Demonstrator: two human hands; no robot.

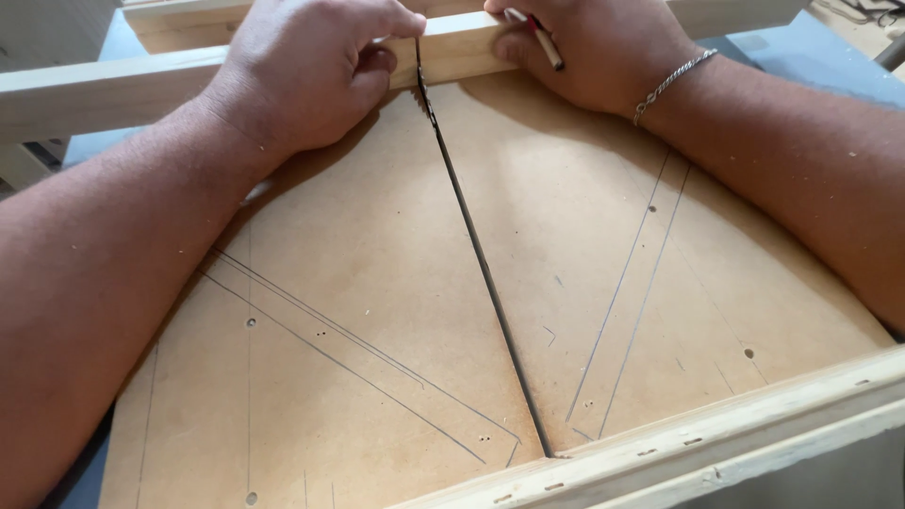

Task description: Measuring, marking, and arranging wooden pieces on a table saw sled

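A light wooden strip (113, 90) lies across the far side of a brown fibreboard sled (377, 283). My left hand (306, 66) presses on the strip just left of a saw blade (426, 90) that stands up through the long slot (490, 283). Just right of the blade, my right hand (589, 52) holds the strip down, with a pencil (542, 42) tucked between its fingers and a silver chain bracelet (669, 83) on the wrist. The blade sits in a cut through the strip between both hands.
Pencil lines and small screw holes mark the sled board on both sides of the slot. A pale wooden fence (679, 443) runs along the near edge. A blue-grey table surface (801, 57) shows at the far right, and another wooden piece (179, 24) lies behind the strip.
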